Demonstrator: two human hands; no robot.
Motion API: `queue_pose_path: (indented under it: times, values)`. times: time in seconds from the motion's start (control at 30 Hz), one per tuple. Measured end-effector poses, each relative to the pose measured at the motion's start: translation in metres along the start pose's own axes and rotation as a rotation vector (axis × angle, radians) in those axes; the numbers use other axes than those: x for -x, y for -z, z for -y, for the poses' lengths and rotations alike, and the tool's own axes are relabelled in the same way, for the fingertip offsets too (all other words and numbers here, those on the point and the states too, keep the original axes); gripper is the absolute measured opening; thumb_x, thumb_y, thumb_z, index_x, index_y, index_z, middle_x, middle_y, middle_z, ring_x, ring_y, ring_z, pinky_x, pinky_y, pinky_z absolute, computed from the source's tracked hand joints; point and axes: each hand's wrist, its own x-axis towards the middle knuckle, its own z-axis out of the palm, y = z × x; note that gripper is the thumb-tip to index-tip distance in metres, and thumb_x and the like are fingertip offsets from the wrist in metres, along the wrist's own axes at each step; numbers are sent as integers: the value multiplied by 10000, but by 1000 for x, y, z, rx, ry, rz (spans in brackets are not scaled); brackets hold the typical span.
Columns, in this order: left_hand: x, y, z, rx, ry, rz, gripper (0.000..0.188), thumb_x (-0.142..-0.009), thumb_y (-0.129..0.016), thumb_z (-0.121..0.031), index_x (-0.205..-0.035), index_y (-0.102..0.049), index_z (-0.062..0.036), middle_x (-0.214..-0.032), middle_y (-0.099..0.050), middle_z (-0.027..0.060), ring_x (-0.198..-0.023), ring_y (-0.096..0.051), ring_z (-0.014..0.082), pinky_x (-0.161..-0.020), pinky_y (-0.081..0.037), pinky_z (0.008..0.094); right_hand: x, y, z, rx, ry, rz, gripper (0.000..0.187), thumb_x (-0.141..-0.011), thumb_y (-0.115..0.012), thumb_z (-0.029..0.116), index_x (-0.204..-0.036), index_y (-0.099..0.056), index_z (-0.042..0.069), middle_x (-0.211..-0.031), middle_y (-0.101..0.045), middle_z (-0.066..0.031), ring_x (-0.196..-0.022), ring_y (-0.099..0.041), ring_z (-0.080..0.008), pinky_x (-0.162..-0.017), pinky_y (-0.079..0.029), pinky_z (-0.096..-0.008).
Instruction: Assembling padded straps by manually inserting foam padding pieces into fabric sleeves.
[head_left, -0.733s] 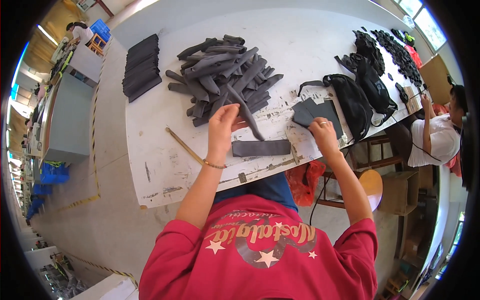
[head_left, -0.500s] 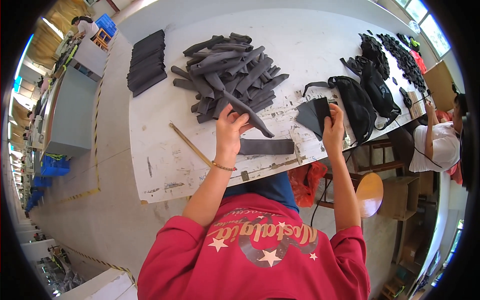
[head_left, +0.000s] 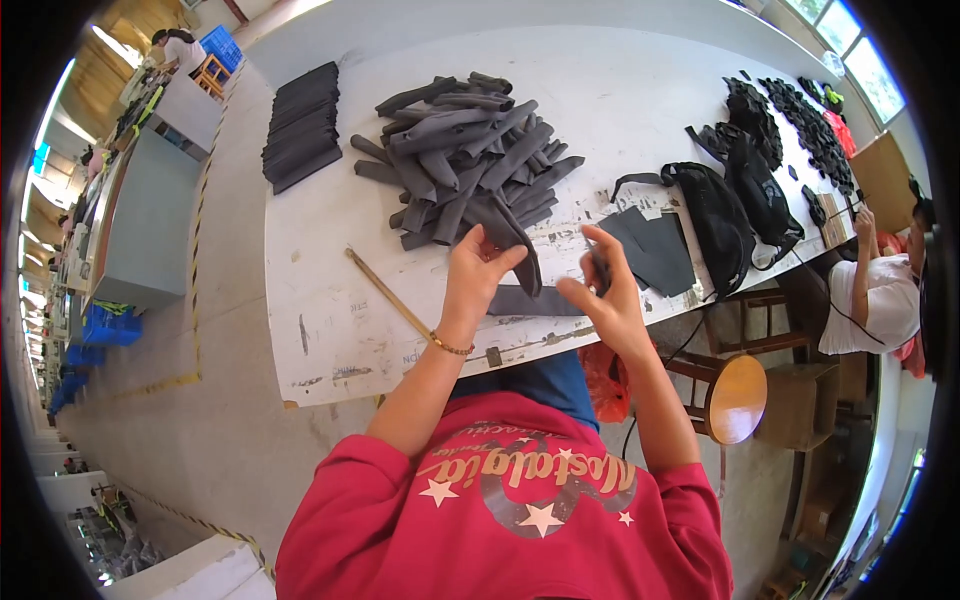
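Dark grey folded fabric strip [head_left: 522,250] is held between the thumb and fingers of my left hand [head_left: 481,268], its free end bent downward. My right hand [head_left: 612,298] is close to that end, thumb and forefinger apart. A small dark object [head_left: 600,270] shows within its curled fingers; its kind is unclear. Under the hands another grey strip [head_left: 535,301] lies flat along the table's near edge. Beyond my left hand rises a loose pile of rolled grey fabric pieces [head_left: 460,150]. Flat dark fabric panels [head_left: 650,248] lie overlapping to the right.
A wooden stick [head_left: 385,287] lies on the white table [head_left: 320,250] at left. Neatly layered grey pieces [head_left: 301,128] are behind it. Black waist bags [head_left: 712,215] and small black parts [head_left: 805,125] sit at right. A stool [head_left: 735,398] and a seated person [head_left: 870,300] are beyond.
My right hand has left the flat panels and moved left toward the strip; the black panel it held now lies on the table. The strip in my left hand has turned to hang more steeply.
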Motion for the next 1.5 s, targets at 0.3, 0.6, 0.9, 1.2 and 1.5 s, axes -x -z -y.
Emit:
queue_pose_path:
  times: [0.3, 0.6, 0.9, 1.2, 1.5]
  values:
    - [20, -2, -11, -214, 9, 225, 246, -853, -670, 22, -1082, -586, -7, -946, -658, 22, -835, -616, 71, -751, -506, 226, -42, -24, 3, 10, -30, 20, 129, -832, -712, 55, -907, -647, -28, -794, -604, -24, -727, -538, -92, -676, -441, -244]
    - [18, 14, -28, 167, 158, 290, 98, -965, -571, -88, -1022, -573, -9, -779, -607, 74, -603, -549, 132, -573, -470, 285, -48, -25, 6, -89, 135, -279, 76, -908, -642, 49, -857, -620, -2, -799, -599, 0, -732, -509, -65, -651, -409, -216]
    - [18, 18, -41, 117, 219, 234, 127, -953, -599, -110, -1019, -592, -2, -751, -611, 65, -595, -555, 127, -563, -458, 265, -33, -15, 21, 14, 130, 0, 206, -800, -752, 22, -986, -664, 31, -804, -539, 29, -699, -470, -40, -623, -381, -195]
    - [13, 25, -66, -106, 268, 315, 166, -931, -640, -130, -1043, -635, -7, -810, -650, 30, -640, -589, 73, -597, -481, 226, -39, 2, 14, -64, -24, 250, 70, -864, -681, 20, -900, -625, -4, -805, -543, -4, -759, -480, -79, -691, -391, -230]
    - [-10, 35, -90, -525, 37, 346, 109, -888, -666, -73, -975, -674, -8, -852, -680, 21, -787, -617, 70, -723, -500, 227, -36, -14, 13, 114, 140, 242, 140, -778, -740, -15, -840, -615, -1, -792, -579, -14, -704, -521, -97, -670, -427, -247]
